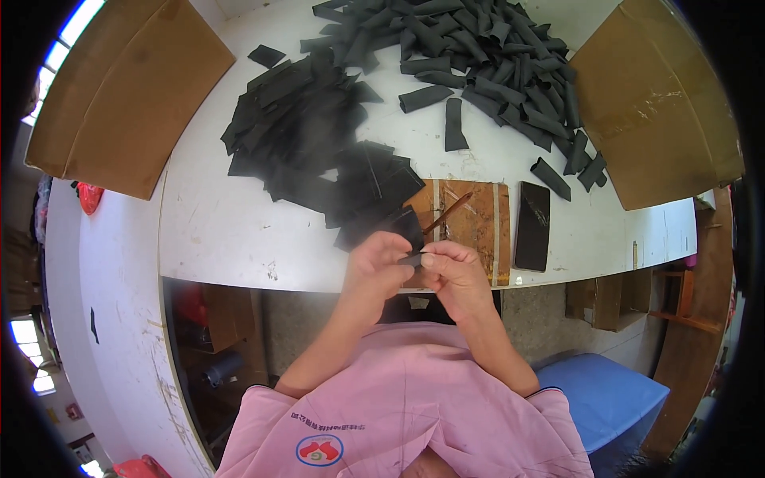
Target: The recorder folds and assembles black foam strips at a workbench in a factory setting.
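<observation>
My left hand [378, 268] and my right hand [454, 272] meet at the front edge of the white table. Both are closed, pinching a small dark grey fabric piece [412, 260] between thumbs and fingers; much of it is hidden by them. Just beyond lies a brown board [482, 231] with light strips, and a thin brown stick [449, 212] rests slantwise on it. Flat dark fabric pieces [299, 175] spread in a heap to the left, reaching onto the board. At the far side, many rolled dark fabric tubes [510, 72] are piled up.
A black phone [532, 226] lies right of the board. Cardboard panels stand at the left [127, 95] and right [657, 103] of the white table [215, 239]. Below at the right is a blue-covered block [598, 398]. An open cardboard box [613, 299] sits under the table.
</observation>
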Demonstrator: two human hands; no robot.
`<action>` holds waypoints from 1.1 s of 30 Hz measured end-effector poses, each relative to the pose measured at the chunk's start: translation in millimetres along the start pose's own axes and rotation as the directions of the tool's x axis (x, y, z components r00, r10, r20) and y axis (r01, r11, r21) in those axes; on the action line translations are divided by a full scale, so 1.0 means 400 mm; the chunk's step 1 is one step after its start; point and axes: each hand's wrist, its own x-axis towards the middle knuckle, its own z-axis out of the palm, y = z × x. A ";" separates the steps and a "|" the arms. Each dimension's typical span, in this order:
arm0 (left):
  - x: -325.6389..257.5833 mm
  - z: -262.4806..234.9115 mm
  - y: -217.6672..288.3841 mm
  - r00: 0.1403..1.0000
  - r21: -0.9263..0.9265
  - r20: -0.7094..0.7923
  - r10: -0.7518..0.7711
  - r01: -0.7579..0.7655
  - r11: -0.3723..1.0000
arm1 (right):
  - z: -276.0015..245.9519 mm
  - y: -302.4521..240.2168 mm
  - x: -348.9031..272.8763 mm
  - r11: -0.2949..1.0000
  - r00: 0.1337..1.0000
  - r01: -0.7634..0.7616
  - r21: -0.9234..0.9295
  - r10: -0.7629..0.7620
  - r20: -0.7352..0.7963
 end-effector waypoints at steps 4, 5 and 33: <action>0.021 0.012 -0.044 0.876 0.516 -0.163 0.454 -0.317 0.796 | 0.038 0.015 -0.010 0.769 0.945 -0.263 0.582 0.085 0.315; 0.026 0.011 -0.054 0.779 0.705 -0.116 0.616 -0.372 0.604 | 0.058 -0.003 -0.016 0.799 0.959 -0.236 0.552 0.101 0.264; -0.001 0.183 0.121 0.923 -0.206 0.327 0.205 -0.143 0.968 | 0.080 -0.274 -0.055 0.649 0.776 0.627 -0.431 -0.568 0.274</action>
